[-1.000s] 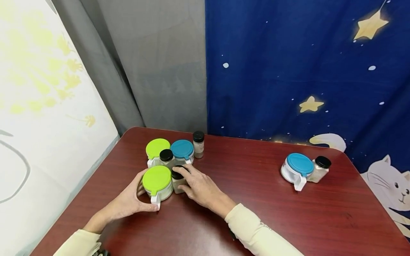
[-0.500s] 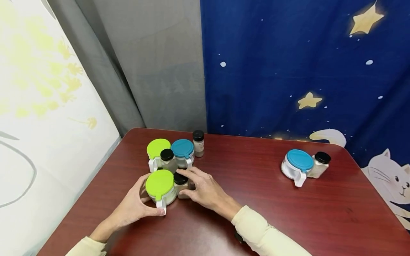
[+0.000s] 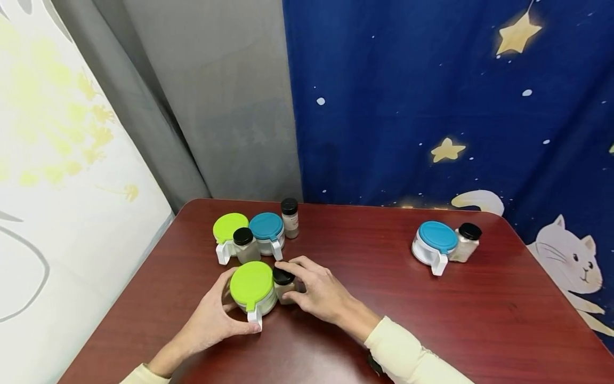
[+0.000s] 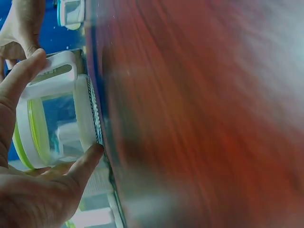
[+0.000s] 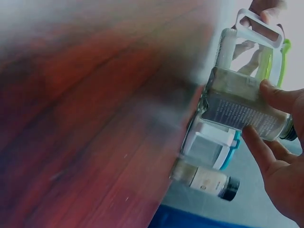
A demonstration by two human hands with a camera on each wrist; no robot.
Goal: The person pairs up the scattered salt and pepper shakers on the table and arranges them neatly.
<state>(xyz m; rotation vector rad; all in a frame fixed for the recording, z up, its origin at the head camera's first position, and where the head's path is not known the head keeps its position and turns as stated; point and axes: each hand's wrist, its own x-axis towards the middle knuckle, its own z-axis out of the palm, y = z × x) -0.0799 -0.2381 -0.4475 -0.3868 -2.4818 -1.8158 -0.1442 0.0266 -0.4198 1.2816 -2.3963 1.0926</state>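
Note:
My left hand [image 3: 211, 317] grips a round clear jar with a lime-green lid [image 3: 250, 285] and white handle, thumb at the handle. In the left wrist view, fingers wrap the far side of this jar [image 4: 59, 126], close to the tabletop. Directly to its right, my right hand [image 3: 328, 293] holds a square clear spice jar [image 3: 284, 294] by its sides, index finger over the black cap. The right wrist view shows thumb and fingers on opposite sides of that spice jar [image 5: 237, 102], which bears small print. Both jars stand upright side by side.
Behind my hands stand another lime-lidded jar [image 3: 230, 228], a blue-lidded jar [image 3: 266, 226], a black-capped square jar [image 3: 247, 249] and a slim labelled shaker [image 3: 290, 220]. Far right are a blue-lidded jar [image 3: 436, 237] and a black-capped jar [image 3: 466, 245]. Curtains hang beyond the table [image 3: 364, 234].
Both hands have moved the lime-lidded jar and the spice jar together toward me and to the right, away from the group behind. The grips look the same, and the head view has shifted slightly.

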